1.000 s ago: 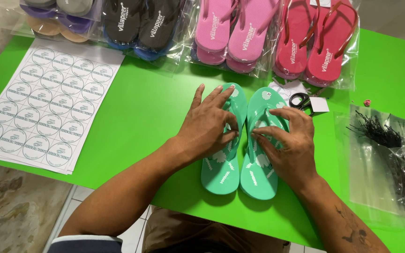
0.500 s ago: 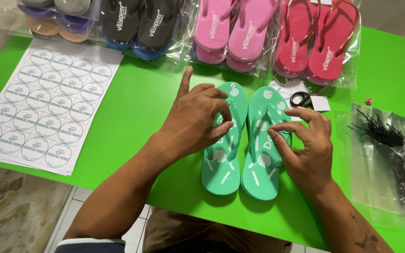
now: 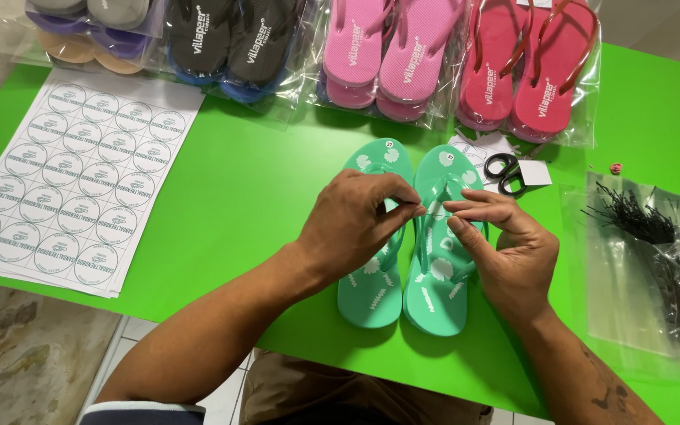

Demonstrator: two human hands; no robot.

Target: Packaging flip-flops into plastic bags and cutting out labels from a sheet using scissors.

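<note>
Two teal flip-flops with white flower prints lie side by side on the green table [image 3: 261,189]: the left flip-flop [image 3: 371,287] and the right flip-flop [image 3: 434,291]. My left hand [image 3: 356,224] hovers over the left one, its thumb and fingers pinched together near the straps between the pair. My right hand [image 3: 505,252] is over the right flip-flop, fingers curled and pointing left, fingertips almost meeting those of the left hand. Whether something small is pinched between them cannot be made out.
A white sheet of round stickers [image 3: 64,177] lies at the left. Bagged flip-flop pairs line the far edge: black [image 3: 238,39], pink [image 3: 387,47], red [image 3: 529,71]. Black scissors [image 3: 505,173] sit behind the teal pair. A clear bag of black ties [image 3: 647,228] lies at the right.
Both hands lifted off the flip-flops, where they lay flat, and drew together over the gap between the pair, fingers now pinched.
</note>
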